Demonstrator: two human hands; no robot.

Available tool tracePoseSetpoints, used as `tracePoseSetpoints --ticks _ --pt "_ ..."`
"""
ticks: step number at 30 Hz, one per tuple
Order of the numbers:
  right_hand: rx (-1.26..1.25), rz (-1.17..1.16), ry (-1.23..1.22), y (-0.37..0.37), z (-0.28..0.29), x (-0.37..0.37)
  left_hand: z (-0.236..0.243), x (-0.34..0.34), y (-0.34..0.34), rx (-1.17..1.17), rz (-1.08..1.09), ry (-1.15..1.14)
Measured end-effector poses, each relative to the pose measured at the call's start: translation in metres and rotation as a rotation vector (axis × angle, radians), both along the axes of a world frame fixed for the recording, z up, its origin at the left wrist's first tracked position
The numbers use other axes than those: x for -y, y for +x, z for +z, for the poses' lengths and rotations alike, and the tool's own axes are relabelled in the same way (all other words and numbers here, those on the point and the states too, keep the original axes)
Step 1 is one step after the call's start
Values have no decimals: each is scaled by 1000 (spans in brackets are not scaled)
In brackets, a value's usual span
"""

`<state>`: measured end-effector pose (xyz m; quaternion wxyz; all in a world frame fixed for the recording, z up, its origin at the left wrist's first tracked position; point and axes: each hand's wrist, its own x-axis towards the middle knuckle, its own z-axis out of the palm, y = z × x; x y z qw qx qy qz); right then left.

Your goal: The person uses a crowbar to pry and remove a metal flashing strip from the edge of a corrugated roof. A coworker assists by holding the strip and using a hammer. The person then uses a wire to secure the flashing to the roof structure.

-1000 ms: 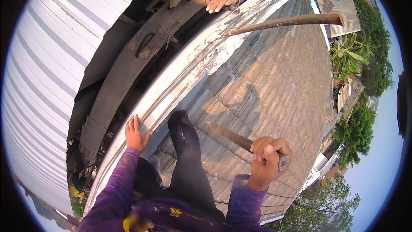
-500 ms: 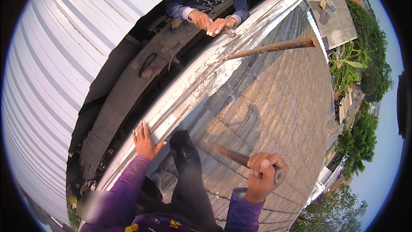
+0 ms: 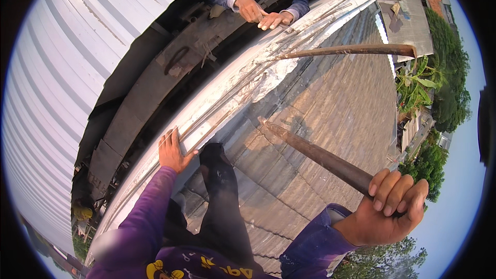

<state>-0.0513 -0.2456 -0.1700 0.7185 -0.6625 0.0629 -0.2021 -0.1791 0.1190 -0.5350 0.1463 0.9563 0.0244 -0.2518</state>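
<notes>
My left hand (image 3: 173, 150) lies open with fingers spread on the white roof ledge (image 3: 201, 113). My right hand (image 3: 393, 206) grips a dark, rusty metal bar (image 3: 320, 157) at one end; its narrow far tip points up-left over the grey roof. Higher up, a second rusty bar (image 3: 346, 50) juts out from the ledge, where thin rods and rough white material (image 3: 263, 82) lie. At the top, a co-worker's hands (image 3: 258, 15) rest at the ledge's far side, holding something small that I cannot make out.
My dark-clad leg (image 3: 219, 196) rests on the corrugated grey tile roof (image 3: 341, 113). A white ribbed metal sheet (image 3: 57, 98) fills the left, beside a dark gap with a grey beam (image 3: 129, 113). Trees (image 3: 444, 72) and a lower roof (image 3: 403, 15) lie beyond the right edge.
My right hand has moved to the right with the bar, now nearer and showing longer. My left hand stays on the ledge. The co-worker's hands remain at the far side.
</notes>
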Motion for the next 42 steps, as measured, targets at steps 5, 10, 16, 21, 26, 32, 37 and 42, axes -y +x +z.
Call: tracePoseSetpoints --ticks 5,10,16,21,26,32,37,42 --pt "48 -31 -63 45 -5 -11 -12 -14 -1 31 -65 -31" --pt "66 42 -104 68 -4 -16 4 -9 13 9 -62 -29" --pt "33 97 -32 96 -7 -19 2 -11 10 51 -59 -33" --pt "39 122 7 109 -8 -19 2 -11 12 32 -35 -87" --pt "54 95 0 119 -15 -23 5 -11 12 21 -18 -92" --pt "88 -3 -45 104 -14 -49 3 -11 13 8 -12 -107" --pt "117 29 -92 84 -16 -45 2 -13 12 33 -33 -115" --pt "111 18 -39 104 -13 -43 -1 -13 10 42 -46 -130"
